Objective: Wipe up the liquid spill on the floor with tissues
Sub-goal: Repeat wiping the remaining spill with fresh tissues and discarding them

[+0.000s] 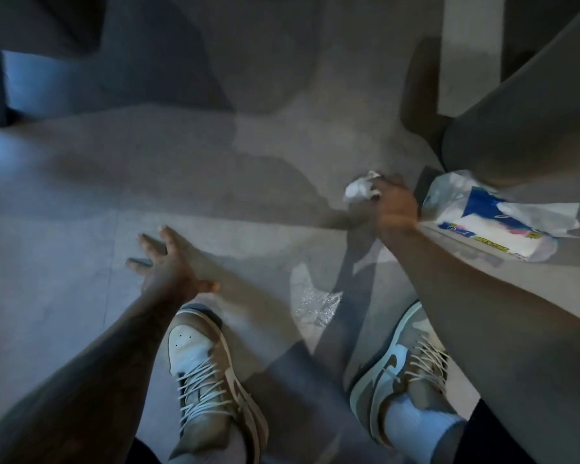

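Two bare forearms reach down from the bottom edge, over a pair of tan-and-white sneakers [201, 373] planted on the grey floor [64, 195]. The left hand [168, 262] is released, with its fingers spread and straight above the floor and nothing in it. The right hand [395, 205] is further out and clenched around a crumpled white tissue [360, 189], which pokes out past the fingers. The spill [318, 306] is a glistening wet patch on the floor between the two shoes and just ahead of them, well short of the tissue. A torn-open tissue pack [496, 226] lies just right of the right hand. Motion blur softens both hands.
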Demonstrator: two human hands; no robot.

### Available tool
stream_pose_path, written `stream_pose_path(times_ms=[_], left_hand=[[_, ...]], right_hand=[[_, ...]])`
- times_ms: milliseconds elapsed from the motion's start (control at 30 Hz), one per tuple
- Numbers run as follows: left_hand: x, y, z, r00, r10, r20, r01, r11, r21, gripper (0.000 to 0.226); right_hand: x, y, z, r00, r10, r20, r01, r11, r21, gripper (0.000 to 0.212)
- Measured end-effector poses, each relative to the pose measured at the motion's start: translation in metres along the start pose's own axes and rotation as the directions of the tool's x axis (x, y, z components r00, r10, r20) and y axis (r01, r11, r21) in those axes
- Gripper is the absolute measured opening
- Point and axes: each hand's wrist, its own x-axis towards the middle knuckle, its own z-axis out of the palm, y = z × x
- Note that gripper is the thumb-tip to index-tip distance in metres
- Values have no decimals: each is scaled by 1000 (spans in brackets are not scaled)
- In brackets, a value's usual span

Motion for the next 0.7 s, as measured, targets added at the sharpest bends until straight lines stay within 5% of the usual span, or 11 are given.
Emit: stream_pose_path(times_ms=[100,200,300,467,700], left_hand=[[-4,2,-4,1000,-1,-16,2,999,46,141],[-18,21,-10,998,67,-18,-64,991,119,110],[-49,56,-18,961,265,84,-274,953,133,72],[-117,124,-33,874,454,172,-462,887,8,40],[-206,230,-74,781,621,-63,-597,714,-366,5]], right_hand=[[-38,-31,16,979,-200,47,196,978,72,39],[-103,-32,33,918,-287,274,254,956,151,27],[-128,-32,16,895,-234,381,172,967,189,37],[-126,-56,-50,927,-242,287,148,937,315,31],[-118,-51,-175,983,-156,-95,181,893,412,24]])
